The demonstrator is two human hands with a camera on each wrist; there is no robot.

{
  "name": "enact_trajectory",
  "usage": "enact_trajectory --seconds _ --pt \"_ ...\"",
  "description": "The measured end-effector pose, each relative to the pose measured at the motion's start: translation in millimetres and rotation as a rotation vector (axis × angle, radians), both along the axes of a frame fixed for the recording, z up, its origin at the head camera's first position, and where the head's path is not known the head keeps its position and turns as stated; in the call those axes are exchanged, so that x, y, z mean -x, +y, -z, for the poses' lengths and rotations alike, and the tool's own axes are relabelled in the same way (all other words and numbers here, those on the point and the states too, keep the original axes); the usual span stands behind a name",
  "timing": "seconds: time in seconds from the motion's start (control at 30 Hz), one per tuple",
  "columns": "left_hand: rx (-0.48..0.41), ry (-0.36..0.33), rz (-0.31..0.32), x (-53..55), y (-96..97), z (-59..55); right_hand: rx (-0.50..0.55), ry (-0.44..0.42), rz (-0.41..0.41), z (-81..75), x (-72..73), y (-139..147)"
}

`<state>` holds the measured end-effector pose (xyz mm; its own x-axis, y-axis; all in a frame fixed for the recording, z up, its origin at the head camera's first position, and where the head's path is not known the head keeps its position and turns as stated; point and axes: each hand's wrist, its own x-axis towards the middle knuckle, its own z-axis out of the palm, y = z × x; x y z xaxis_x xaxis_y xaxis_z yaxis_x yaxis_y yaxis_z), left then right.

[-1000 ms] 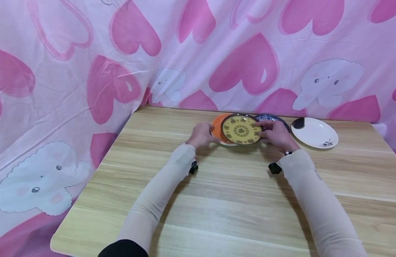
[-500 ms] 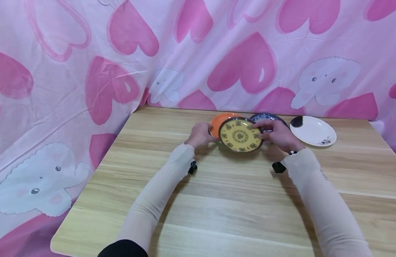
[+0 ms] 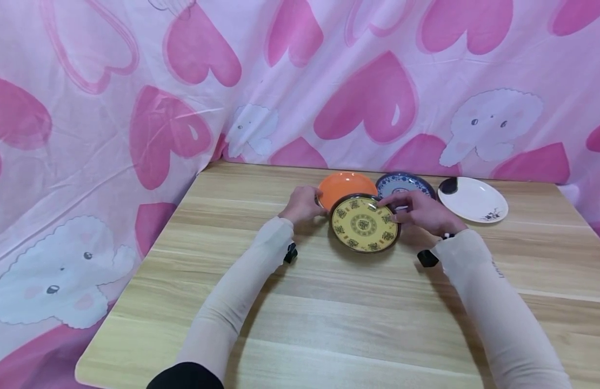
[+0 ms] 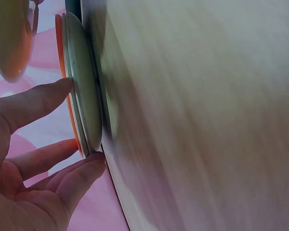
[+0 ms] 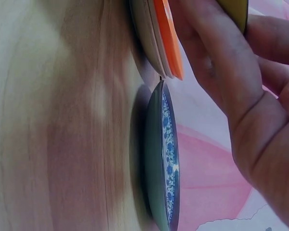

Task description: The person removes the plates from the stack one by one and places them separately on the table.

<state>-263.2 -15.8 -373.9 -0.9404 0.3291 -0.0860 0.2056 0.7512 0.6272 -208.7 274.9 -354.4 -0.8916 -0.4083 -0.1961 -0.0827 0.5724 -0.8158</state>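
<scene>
My right hand (image 3: 421, 213) pinches the right rim of a yellow plate (image 3: 363, 224) with a dark edge and black motifs, thumb and fingers at its border. The plate is tilted above the table and overlaps the front of an orange plate (image 3: 347, 185). At that orange plate's left rim is my left hand (image 3: 301, 204), thumb and fingers round the edge. The left wrist view shows the orange plate on top of pale plates (image 4: 84, 86), stacked, with my fingertips reaching the lower edge. In the right wrist view, part of the yellow plate (image 5: 237, 12) shows between my fingers.
A blue-patterned plate (image 3: 402, 182) lies right of the orange one, partly behind my right hand. Farther right is a white plate (image 3: 475, 200) with a black patch. A pink heart-print cloth (image 3: 368, 102) hangs along the back edge of the wooden table (image 3: 319, 324).
The yellow plate has come off the orange plate, toward me and down in the head view, in my right hand. More of the orange and blue plates shows. My left hand stays put.
</scene>
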Motion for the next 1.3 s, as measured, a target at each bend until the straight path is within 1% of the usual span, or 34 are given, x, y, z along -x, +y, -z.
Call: enact_trajectory --seconds 0.13,0.3,0.47,0.57,0.73,0.77,0.93,1.07,1.3 --pt "-0.011 -0.017 -0.008 -1.3 -1.1 -0.4 -0.007 -0.009 -0.057 -0.4 -2.0 -0.5" --pt "-0.016 -0.02 0.003 -1.1 -1.3 -0.9 -0.021 0.005 -0.123 -1.5 -6.3 -2.2" --pt "0.001 0.002 0.011 0.1 -2.5 -1.0 -0.028 -0.001 -0.155 -2.6 -9.7 -7.3" --pt "0.003 0.006 0.001 0.9 -3.2 -0.5 -0.045 -0.002 -0.165 -1.4 -10.0 -10.6" --pt "-0.014 -0.006 -0.008 2.1 -3.3 -2.2 -0.041 0.018 -0.207 0.5 -10.9 -16.6" --pt "-0.023 -0.018 -0.011 2.1 -3.3 -2.9 -0.039 0.019 -0.215 0.5 -11.3 -17.8" --pt "-0.034 -0.028 -0.017 3.4 -3.2 -2.7 -0.047 0.01 -0.261 2.3 -11.0 -23.0" --pt "-0.02 -0.009 -0.013 4.0 -3.3 -1.8 -0.047 0.003 -0.271 4.9 -10.8 -27.1" --pt "0.005 0.008 0.0 6.2 -2.6 -1.5 -0.032 -0.035 -0.269 7.8 -10.6 -32.0"
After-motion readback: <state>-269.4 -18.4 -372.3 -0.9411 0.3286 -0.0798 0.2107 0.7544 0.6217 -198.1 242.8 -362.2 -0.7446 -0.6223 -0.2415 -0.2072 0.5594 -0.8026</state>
